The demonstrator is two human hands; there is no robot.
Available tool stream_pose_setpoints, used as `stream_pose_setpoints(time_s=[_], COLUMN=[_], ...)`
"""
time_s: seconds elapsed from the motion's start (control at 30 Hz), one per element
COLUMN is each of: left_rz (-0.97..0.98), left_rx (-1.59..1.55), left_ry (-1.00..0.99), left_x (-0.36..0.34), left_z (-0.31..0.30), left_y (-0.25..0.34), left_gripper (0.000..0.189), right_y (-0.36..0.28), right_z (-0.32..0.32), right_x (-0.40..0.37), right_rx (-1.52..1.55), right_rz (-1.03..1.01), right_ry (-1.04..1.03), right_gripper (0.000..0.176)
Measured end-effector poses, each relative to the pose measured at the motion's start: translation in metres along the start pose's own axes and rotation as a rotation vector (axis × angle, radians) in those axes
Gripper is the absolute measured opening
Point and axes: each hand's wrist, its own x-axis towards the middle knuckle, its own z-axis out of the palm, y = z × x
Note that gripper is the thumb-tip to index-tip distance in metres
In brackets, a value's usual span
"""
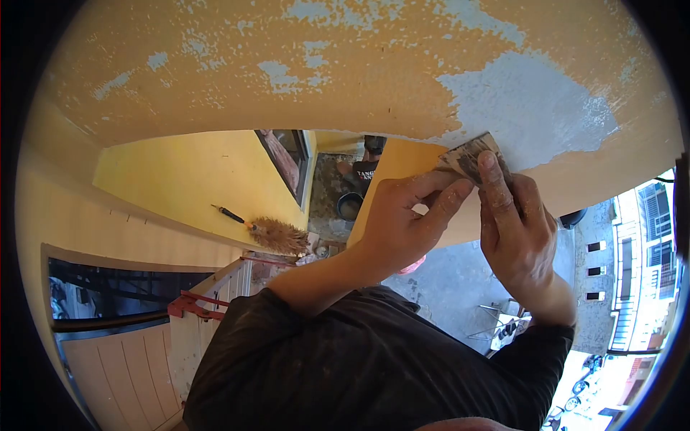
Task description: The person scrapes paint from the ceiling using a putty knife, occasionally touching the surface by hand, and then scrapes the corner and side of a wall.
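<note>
A scraper [467,156] with a flat, stained blade is in my right hand [523,233]. My right index finger lies stretched along the blade while the other fingers curl around the rest of it, hiding the handle. From the other side, my left hand [406,219] pinches the blade's lower left corner, thumb bent toward the fingers. The blade's top edge is at the lower border of a curved orange wall surface [345,93]. Just above it spreads a large grey patch [532,108] where the paint is gone. Pale dust coats my right fingers.
A ladder with a red hinge [195,305] stands at lower left. On a yellow ledge lies a bristly brush [279,235] with a dark handle. Far below, another person [365,169] is near a dark bucket [350,205]. Motorcycles [578,389] stand outside at lower right.
</note>
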Motion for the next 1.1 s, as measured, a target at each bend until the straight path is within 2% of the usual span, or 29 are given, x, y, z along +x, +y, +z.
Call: stream_pose_setpoints(time_s=[0.1,0.17,0.3,0.57,0.83,1.07,1.1], left_rz=[0.051,-0.107,-0.126,-0.008,0.068,0.081,0.08], left_rx=[0.053,0.008,-0.032,-0.096,-0.121,-0.103,-0.1], left_ry=[0.024,-0.006,-0.019,0.106,0.113,0.109,0.101], left_x=[0.0,0.0,0.001,0.006,0.007,0.007,0.007], left_z=[-0.002,-0.004,-0.01,-0.023,-0.021,-0.022,-0.022], left_y=[0.001,0.006,0.003,-0.002,-0.008,-0.006,-0.006], left_gripper=[0.021,0.02,0.021,0.014,0.013,0.012,0.012], right_y=[0.003,0.005,0.009,0.011,0.013,0.013,0.013], right_z=[-0.001,0.0,0.004,-0.001,0.003,-0.005,-0.009], right_x=[0.008,0.009,0.006,0.011,0.012,0.016,0.018], right_rx=[-0.069,-0.109,-0.08,-0.062,-0.077,-0.047,-0.031], right_rz=[-0.093,-0.156,-0.173,-0.181,-0.216,-0.2,-0.204], right_ry=[-0.021,-0.021,-0.005,-0.061,-0.024,-0.057,-0.119], right_gripper=[0.065,0.065,0.065,0.062,0.06,0.061,0.06])
